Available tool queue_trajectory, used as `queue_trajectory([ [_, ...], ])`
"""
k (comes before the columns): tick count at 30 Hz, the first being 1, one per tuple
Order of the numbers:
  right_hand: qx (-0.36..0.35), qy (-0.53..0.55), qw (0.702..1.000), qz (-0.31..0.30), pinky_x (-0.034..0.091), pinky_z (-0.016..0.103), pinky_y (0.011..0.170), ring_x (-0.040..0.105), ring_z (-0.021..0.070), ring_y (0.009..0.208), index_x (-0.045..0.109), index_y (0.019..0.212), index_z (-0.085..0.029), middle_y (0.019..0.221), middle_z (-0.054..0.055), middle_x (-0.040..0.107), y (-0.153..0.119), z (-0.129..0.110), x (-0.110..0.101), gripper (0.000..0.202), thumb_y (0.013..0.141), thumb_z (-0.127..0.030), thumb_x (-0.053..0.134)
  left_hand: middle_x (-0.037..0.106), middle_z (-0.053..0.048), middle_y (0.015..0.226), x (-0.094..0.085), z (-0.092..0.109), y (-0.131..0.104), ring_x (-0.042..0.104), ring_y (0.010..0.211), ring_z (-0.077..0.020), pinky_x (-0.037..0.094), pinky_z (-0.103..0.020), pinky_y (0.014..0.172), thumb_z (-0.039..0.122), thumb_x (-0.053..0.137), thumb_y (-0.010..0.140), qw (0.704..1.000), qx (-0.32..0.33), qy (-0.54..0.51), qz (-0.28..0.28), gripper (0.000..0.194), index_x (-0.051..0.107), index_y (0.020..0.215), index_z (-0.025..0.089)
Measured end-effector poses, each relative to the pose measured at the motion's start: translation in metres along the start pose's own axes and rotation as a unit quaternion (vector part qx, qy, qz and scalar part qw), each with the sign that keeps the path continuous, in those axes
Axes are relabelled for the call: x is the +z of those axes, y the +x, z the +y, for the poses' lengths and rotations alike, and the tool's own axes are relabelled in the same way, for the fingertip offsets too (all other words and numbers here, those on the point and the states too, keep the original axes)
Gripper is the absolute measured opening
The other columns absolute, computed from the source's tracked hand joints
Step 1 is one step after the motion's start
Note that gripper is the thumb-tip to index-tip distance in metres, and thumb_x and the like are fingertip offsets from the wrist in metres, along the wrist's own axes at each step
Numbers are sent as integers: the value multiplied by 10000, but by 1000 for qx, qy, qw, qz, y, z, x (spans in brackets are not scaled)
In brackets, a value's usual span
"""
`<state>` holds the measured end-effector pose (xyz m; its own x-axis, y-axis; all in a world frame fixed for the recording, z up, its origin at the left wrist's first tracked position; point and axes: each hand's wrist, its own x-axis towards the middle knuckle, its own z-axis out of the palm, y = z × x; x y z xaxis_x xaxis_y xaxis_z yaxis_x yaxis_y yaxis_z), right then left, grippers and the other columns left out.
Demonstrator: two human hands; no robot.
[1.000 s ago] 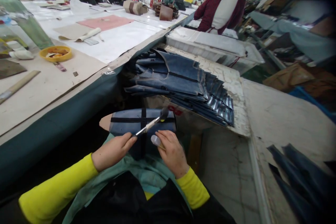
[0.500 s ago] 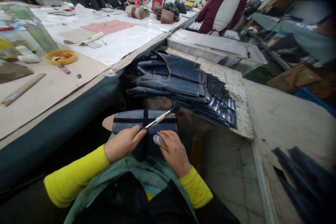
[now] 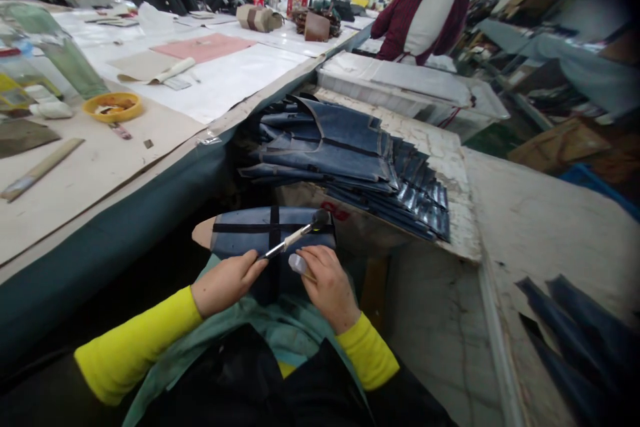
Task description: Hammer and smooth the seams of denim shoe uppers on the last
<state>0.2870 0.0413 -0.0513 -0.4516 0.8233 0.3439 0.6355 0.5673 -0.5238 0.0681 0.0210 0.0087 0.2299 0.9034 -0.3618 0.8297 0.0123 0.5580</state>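
Note:
My left hand (image 3: 231, 280) is closed on the lower end of a small hammer (image 3: 290, 239); its metal shaft has a pale wrap and the dark head points up and right. My right hand (image 3: 327, 285) pinches a small stick with a whitish, flat tip (image 3: 299, 263), the rest of it hidden by the fingers. Beneath both hands, on my lap, lies a blue leather panel (image 3: 240, 221) with black bands crossing on it and a beige rounded end at the left. The hammer head is over the panel's right end; whether they touch I cannot tell.
Ahead, a stack of blue panels (image 3: 345, 147) rests on a worn board (image 3: 467, 240). The worktable (image 3: 175, 140) on the left bears a yellow dish (image 3: 113, 107), a green bottle (image 3: 75, 63) and a wooden stick (image 3: 43, 168). More blue strips (image 3: 575, 327) lie at right. A person (image 3: 425, 10) sits beyond.
My left hand has moved slightly left and down with the hammer, whose head has dropped toward the panel. My right hand has shifted slightly left, still gripping the pale-tipped stick.

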Motion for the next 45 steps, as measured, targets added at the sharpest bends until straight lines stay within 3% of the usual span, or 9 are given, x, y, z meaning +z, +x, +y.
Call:
queue_trajectory([
  [7,-3,0,1000,4,448,420,937,505,231,1023,602,1102,-177,1046,87,608,3,2,0,331,797,-102,496,584,7,750,-19,-22,-37,546,680,-151,403,-248,657,479,264,923,994,-13,-83,64,358,498,882,211],
  [12,0,3,1000,4,459,415,916,517,231,1016,600,1101,-199,1030,83,607,5,1,2,339,794,-109,487,606,-7,735,-14,-34,-51,598,695,-188,414,-263,652,457,300,914,997,-57,-46,3,312,499,844,226],
  [16,-4,-1,1000,5,456,419,912,517,232,1005,596,1099,-201,1026,82,603,6,3,3,346,785,-105,486,614,-5,806,-17,-33,-56,596,755,-182,417,-255,689,472,276,924,994,-40,-81,63,318,485,903,233],
  [22,-1,-7,1000,-4,450,392,917,500,229,1004,592,1079,-168,1020,87,593,9,2,3,327,778,-80,501,575,4,698,-10,-43,-56,573,667,-173,408,-270,669,482,301,913,995,-71,-67,-6,339,485,802,219],
  [27,-1,-16,1000,-10,446,393,915,497,228,997,597,1063,-158,1014,91,590,12,3,-1,303,785,-88,500,527,17,711,-16,-49,-63,522,664,-143,399,-238,634,489,265,923,985,-49,-142,89,360,485,837,217],
  [32,0,-18,1000,-12,455,395,887,501,230,977,595,1065,-167,1001,89,590,15,2,-1,306,787,-92,492,555,17,686,-12,-54,-62,548,651,-153,400,-257,648,488,308,907,991,-68,-111,17,355,497,792,211],
  [37,2,-22,1000,-15,443,391,911,498,228,990,601,1065,-167,1009,90,590,15,3,0,299,795,-101,493,573,3,732,-16,-52,-64,540,684,-152,412,-241,641,483,294,911,981,-58,-157,96,362,518,860,203],
  [42,5,-54,998,-41,445,375,893,492,223,980,549,1182,-146,1024,94,582,21,3,-3,376,814,-107,485,575,8,707,-8,-57,-56,565,662,-165,412,-262,673,483,312,902,993,-65,-102,11,341,505,808,218],
  [45,2,-114,990,-80,450,352,854,487,223,938,475,1282,-135,994,93,572,33,0,-4,452,831,-142,498,585,9,746,-7,-56,-51,564,705,-160,412,-249,682,468,305,913,990,-48,-121,46,335,511,835,216],
])
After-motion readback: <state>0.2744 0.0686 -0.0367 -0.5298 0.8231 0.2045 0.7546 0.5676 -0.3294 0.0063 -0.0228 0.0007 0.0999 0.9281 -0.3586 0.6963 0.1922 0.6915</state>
